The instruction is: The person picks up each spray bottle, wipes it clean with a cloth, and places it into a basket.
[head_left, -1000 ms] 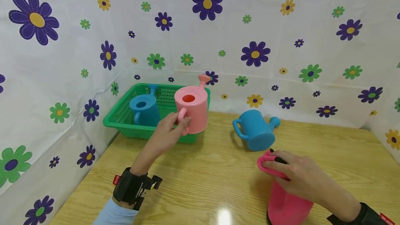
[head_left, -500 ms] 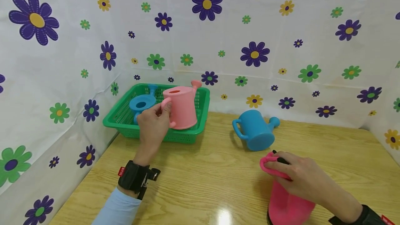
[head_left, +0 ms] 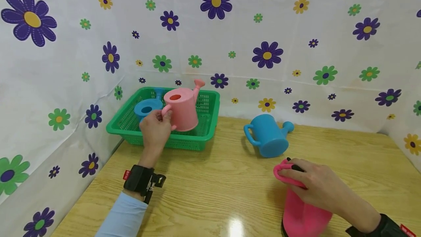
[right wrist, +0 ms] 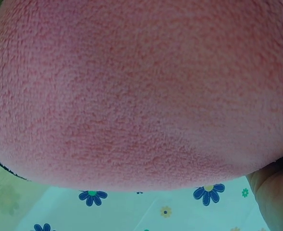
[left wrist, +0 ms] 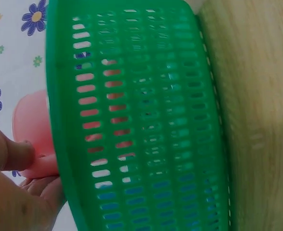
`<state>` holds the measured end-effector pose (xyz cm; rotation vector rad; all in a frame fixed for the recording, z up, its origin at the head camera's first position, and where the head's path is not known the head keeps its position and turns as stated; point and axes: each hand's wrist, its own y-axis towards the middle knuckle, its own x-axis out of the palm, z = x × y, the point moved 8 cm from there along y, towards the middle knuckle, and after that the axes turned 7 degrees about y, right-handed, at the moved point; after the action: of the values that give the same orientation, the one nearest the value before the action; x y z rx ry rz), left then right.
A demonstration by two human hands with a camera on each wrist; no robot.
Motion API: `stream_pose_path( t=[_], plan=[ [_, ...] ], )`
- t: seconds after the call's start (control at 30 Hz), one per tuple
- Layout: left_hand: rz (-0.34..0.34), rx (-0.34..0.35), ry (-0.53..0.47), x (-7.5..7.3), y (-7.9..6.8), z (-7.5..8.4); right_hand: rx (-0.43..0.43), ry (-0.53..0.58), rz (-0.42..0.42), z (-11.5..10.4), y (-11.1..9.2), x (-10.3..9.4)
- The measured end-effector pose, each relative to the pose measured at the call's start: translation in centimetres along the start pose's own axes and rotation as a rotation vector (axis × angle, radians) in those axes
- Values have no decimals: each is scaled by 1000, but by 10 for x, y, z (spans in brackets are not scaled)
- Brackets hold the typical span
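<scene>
My left hand [head_left: 156, 129] pinches the handle of a pink watering can [head_left: 184, 111], held upright over the green basket [head_left: 213, 129]. The can's lower part overlaps the basket's inside in the head view; in the left wrist view, pink shows through the basket's slots. Inside the basket, left of the pink can, sits a blue watering can [head_left: 139, 107], partly hidden by my hand. At front right, my right hand [head_left: 317, 182] grips the top of a pink fleecy slipper [head_left: 304, 213] with black edging. Its fleece [right wrist: 131, 106] fills most of the right wrist view.
A second blue watering can [head_left: 268, 136] lies tipped on its side on the wooden table [head_left: 210, 189], between the basket and the slipper. Behind the table hangs a white flower-print cloth [head_left: 236, 36], which also runs along the left side.
My left hand has carried the pink watering can leftward, from the basket's right edge to over its inside, beside the blue can. The right hand and slipper have barely moved.
</scene>
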<state>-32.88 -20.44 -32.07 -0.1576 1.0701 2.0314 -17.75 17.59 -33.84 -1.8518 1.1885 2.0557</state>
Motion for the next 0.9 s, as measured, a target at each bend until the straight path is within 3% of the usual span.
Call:
stream_pose_path(
  t=[0.23,0.5,0.6,0.77,0.83,0.9],
  plan=[
    [-38,-2,108,9,-2,-5,37,-2,-25,6,-6,3],
    [-115,70,332,16,-5,-9,88,11,-34,12,-19,9],
    [-219,70,411,16,-6,-14,106,17,-33,13,-25,11],
    [-456,24,484,19,-9,-25,162,18,-41,16,-34,12],
    [-500,17,476,21,-7,-25,186,21,-48,18,-36,12],
    [-495,31,454,20,-5,-22,246,33,-89,21,-40,14]
  ],
)
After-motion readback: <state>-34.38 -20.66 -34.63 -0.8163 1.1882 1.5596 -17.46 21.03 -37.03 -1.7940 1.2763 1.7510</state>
